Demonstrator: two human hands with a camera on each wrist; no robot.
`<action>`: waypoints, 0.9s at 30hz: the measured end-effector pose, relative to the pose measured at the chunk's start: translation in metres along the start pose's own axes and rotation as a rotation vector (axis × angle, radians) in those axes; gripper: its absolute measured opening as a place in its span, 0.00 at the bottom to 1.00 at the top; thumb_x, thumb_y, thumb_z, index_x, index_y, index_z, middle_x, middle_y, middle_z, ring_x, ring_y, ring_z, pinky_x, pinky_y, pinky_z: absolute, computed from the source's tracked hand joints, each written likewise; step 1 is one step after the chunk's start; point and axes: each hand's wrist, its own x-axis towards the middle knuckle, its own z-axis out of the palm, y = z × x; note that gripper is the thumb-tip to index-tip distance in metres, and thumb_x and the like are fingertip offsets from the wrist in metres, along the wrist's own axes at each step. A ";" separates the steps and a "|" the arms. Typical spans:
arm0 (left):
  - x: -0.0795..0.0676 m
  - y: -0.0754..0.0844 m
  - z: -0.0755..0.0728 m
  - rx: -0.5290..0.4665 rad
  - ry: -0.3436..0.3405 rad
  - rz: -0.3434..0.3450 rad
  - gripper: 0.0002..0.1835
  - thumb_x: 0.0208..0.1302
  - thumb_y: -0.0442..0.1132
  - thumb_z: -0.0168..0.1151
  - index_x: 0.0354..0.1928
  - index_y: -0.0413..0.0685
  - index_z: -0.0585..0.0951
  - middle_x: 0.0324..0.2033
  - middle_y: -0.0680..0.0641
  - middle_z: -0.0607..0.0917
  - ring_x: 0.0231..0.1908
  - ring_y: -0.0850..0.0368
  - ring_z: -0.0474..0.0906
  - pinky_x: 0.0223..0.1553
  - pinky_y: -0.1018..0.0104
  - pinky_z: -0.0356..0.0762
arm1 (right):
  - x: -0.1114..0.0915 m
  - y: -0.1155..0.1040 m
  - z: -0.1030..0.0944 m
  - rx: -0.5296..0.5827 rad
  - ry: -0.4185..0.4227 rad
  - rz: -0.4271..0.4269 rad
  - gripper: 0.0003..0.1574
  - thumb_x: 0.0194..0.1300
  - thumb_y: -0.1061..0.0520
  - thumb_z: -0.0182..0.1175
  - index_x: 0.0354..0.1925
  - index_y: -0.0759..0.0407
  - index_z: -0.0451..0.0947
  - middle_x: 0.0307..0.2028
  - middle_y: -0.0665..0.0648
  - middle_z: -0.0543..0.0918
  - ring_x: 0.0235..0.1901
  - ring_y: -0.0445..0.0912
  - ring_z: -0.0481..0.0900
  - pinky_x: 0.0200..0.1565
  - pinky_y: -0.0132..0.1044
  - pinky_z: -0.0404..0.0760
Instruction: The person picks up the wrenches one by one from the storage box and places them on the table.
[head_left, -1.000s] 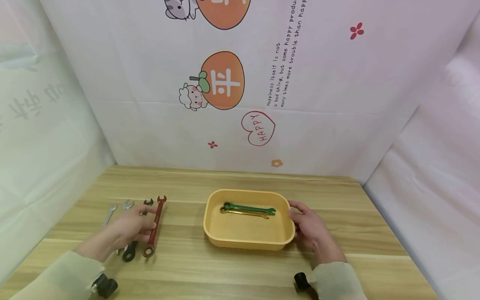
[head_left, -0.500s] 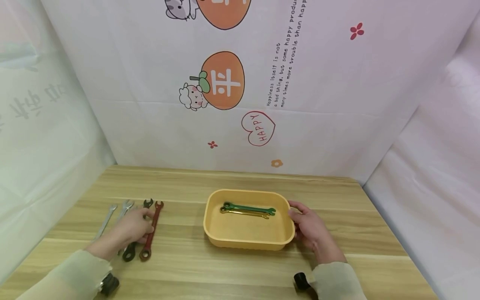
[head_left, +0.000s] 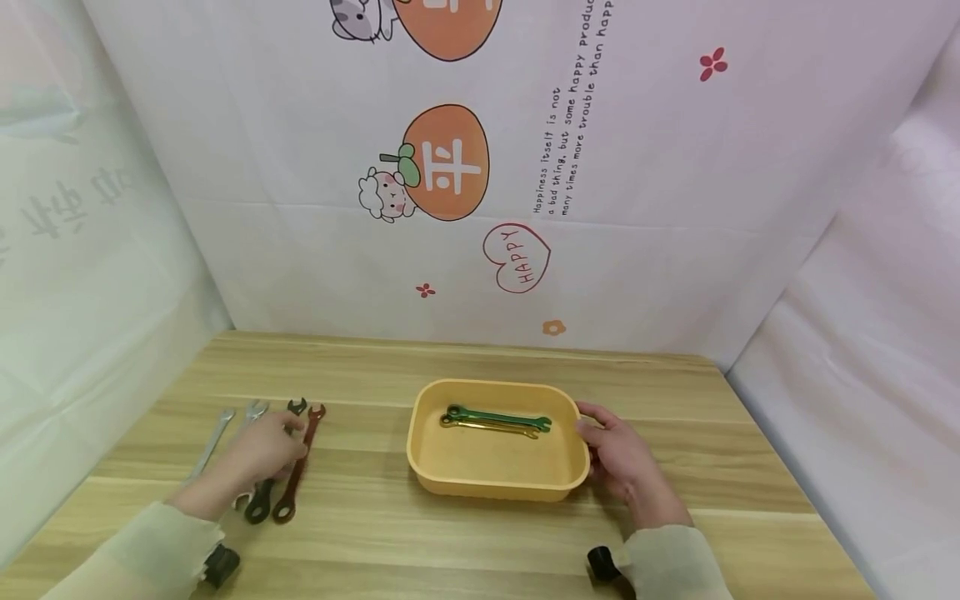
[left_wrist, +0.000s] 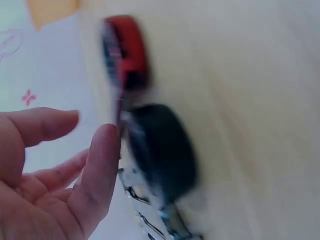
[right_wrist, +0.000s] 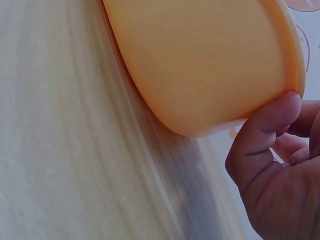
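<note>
My left hand is over a group of combination wrenches at the left of the table. Its fingertips are right at the red wrench, which lies slanted beside a black wrench, partly covered by the hand. In the left wrist view the thumb and forefinger stand apart, beside the blurred ring ends of the red and black wrenches. My right hand holds the right end of a yellow plastic tub, its thumb against the wall near the rim. A green wrench and a gold wrench lie inside.
Further left lie a silver wrench and another silver wrench, partly hidden by the left hand. The wooden table meets a printed white cloth at the back; more white cloth hangs on both sides.
The red wrench has moved left and toward me, closer to the black one, and the left hand's fingers have come off its shaft. The right hand and tub have stayed put.
</note>
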 end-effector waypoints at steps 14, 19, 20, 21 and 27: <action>-0.008 -0.003 -0.006 -0.447 -0.202 -0.091 0.25 0.75 0.37 0.48 0.61 0.18 0.66 0.48 0.32 0.81 0.41 0.44 0.82 0.43 0.53 0.83 | -0.001 -0.002 0.001 -0.006 0.005 0.009 0.26 0.78 0.58 0.48 0.71 0.55 0.66 0.38 0.65 0.80 0.23 0.45 0.76 0.22 0.34 0.76; -0.008 -0.003 -0.007 -0.426 -0.209 -0.082 0.25 0.76 0.37 0.46 0.62 0.18 0.63 0.50 0.30 0.79 0.41 0.44 0.82 0.44 0.52 0.83 | -0.001 -0.002 0.001 -0.003 0.005 0.011 0.26 0.78 0.58 0.48 0.71 0.55 0.66 0.36 0.63 0.80 0.23 0.45 0.76 0.23 0.34 0.76; -0.008 -0.003 -0.007 -0.419 -0.206 -0.081 0.25 0.76 0.37 0.46 0.62 0.18 0.62 0.50 0.30 0.78 0.41 0.44 0.82 0.44 0.52 0.83 | -0.001 -0.001 0.001 0.000 0.004 0.010 0.26 0.79 0.58 0.48 0.71 0.55 0.66 0.36 0.63 0.80 0.23 0.45 0.76 0.23 0.34 0.76; -0.008 -0.003 -0.007 -0.412 -0.205 -0.081 0.25 0.76 0.37 0.47 0.62 0.19 0.63 0.50 0.30 0.78 0.41 0.44 0.82 0.43 0.52 0.83 | 0.000 -0.001 0.001 0.002 0.004 0.009 0.26 0.79 0.58 0.48 0.71 0.55 0.66 0.36 0.63 0.80 0.23 0.45 0.76 0.22 0.34 0.76; -0.005 0.002 -0.007 -0.367 -0.225 -0.050 0.29 0.75 0.39 0.50 0.66 0.20 0.60 0.53 0.29 0.76 0.43 0.43 0.81 0.44 0.51 0.83 | 0.000 0.000 -0.001 0.005 -0.006 0.008 0.26 0.79 0.58 0.48 0.71 0.55 0.64 0.37 0.64 0.80 0.23 0.45 0.77 0.23 0.34 0.77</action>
